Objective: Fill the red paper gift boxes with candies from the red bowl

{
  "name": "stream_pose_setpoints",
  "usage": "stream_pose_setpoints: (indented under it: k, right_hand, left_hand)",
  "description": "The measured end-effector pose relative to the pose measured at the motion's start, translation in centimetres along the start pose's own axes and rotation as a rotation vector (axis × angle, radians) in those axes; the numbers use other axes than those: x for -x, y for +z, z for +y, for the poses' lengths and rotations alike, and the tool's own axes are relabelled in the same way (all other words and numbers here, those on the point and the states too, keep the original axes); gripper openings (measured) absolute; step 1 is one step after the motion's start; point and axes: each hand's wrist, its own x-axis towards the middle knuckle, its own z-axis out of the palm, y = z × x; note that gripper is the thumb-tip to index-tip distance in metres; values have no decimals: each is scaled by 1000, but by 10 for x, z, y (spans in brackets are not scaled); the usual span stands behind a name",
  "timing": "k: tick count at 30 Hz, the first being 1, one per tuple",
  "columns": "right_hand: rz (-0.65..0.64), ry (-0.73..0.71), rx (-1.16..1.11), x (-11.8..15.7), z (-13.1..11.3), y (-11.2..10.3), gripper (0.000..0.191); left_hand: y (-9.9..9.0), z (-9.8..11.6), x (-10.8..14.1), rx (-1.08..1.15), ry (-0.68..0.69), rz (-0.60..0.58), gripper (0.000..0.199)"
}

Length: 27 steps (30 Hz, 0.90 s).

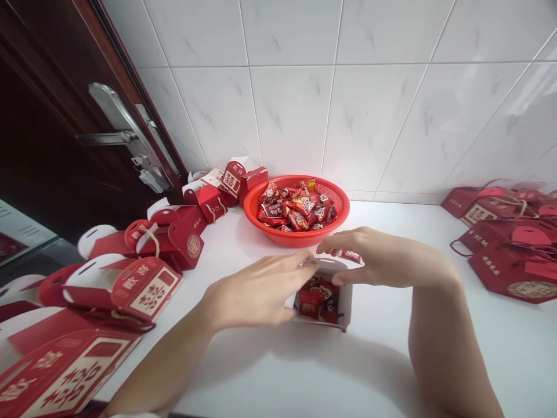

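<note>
A small open gift box with a pale inside stands on the white table in front of me. Red-wrapped candies lie in it. My left hand is at the box's left side, its thumb by the left wall and its fingertips at the far flap, holding the box. Over the far right corner my right hand arches, thumb near the right wall, the other fingers bent and apart from the thumb. A wrapped candy on the table is partly hidden behind this hand.
Behind the box, a red plastic basket holds a pile of wrapped candies. Several red gift boxes line the left side. More red boxes are grouped at the right. A tiled wall and a dark door border the table.
</note>
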Motion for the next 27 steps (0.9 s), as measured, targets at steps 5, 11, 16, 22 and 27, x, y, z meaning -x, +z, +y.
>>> stream_pose_setpoints:
  k: [5, 11, 16, 22, 27]
  right_hand:
    - [-17, 14, 51, 7, -5, 2, 19]
    - [-12, 87, 89, 10, -5, 1, 14]
    - [19, 107, 81, 9, -6, 0, 15]
    - [-15, 102, 47, 6, -8, -2, 10]
    - [-39, 185, 59, 3, -4, -4, 16]
  left_hand:
    - [5, 12, 8, -17, -18, 34, 64]
    - [0, 8, 7, -67, -58, 52, 62]
    - [-5, 3, 1, -78, -74, 71, 63]
    - [-9, -6, -7, -14, -130, 38, 67]
    - [-11, -22, -15, 114, -110, 17, 63]
